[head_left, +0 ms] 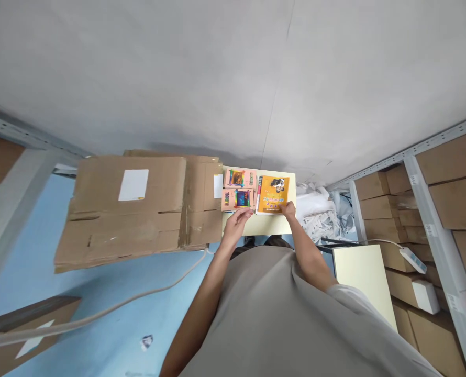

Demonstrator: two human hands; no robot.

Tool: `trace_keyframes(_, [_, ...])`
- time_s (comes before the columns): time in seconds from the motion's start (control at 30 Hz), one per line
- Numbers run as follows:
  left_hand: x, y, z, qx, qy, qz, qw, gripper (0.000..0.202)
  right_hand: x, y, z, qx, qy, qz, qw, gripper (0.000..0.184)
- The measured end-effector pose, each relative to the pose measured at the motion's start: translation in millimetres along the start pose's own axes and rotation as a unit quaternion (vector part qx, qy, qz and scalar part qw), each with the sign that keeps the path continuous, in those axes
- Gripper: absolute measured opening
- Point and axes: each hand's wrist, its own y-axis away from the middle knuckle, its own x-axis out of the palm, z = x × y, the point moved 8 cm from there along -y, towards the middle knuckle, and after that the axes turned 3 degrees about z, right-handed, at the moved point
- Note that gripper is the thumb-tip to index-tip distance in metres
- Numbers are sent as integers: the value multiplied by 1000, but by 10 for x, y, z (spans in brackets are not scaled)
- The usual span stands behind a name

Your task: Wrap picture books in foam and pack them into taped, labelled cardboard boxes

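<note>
A yellow booklet with printed pictures and lettering lies on the small pale table. My right hand grips its lower right corner, the thumb on top; the fingers underneath are partly hidden. Left of the booklet are two groups of pink printed packs with rainbow-coloured pictures, an upper pink pack and a lower pink pack. My left hand is at the near edge of the lower pack, its fingers loosely stretched toward the booklet. Nothing shows between them.
Flattened cardboard boxes are piled left of the table. White wrapping material lies at its right. Shelves with brown cartons line the right side, with a power strip hanging there. A pale cable crosses the blue floor.
</note>
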Motion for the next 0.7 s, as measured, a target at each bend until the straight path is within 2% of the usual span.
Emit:
trace_keyframes(0.1, [66, -44, 78, 1, -10, 14, 1000, 53, -124, 168, 3, -51, -27, -2, 998, 30])
trace_keyframes(0.17, [200, -80, 101, 14, -36, 35, 999, 42, -313, 323, -79, -72, -44, -8, 996, 32])
trace_keyframes(0.23, [433, -92, 86, 42, -88, 59, 993, 33, -591, 526, -221, -100, -50, -26, 993, 32])
trace_keyframes(0.3, [799, -46, 30, 91, -161, 99, 978, 31, -923, 790, -397, -147, -38, -57, 987, 32])
trace_keyframes(0.4, [1566, 192, -67, 190, -263, 210, 922, 42, -1409, 1263, -775, -177, 6, -120, 977, 35])
trace_keyframes(0.5, [2287, 550, -93, 272, -331, 312, 848, 58, -1763, 1737, -1254, -127, 56, -175, 975, 30])
trace_keyframes(0.63, [2959, 968, 75, 340, -396, 404, 751, 74, -1996, 2306, -1732, -116, 90, -196, 969, 19])
trace_keyframes(0.7, [3214, 1139, 277, 340, -415, 456, 710, 69, -2073, 2534, -1925, -132, 79, -192, 969, 16])
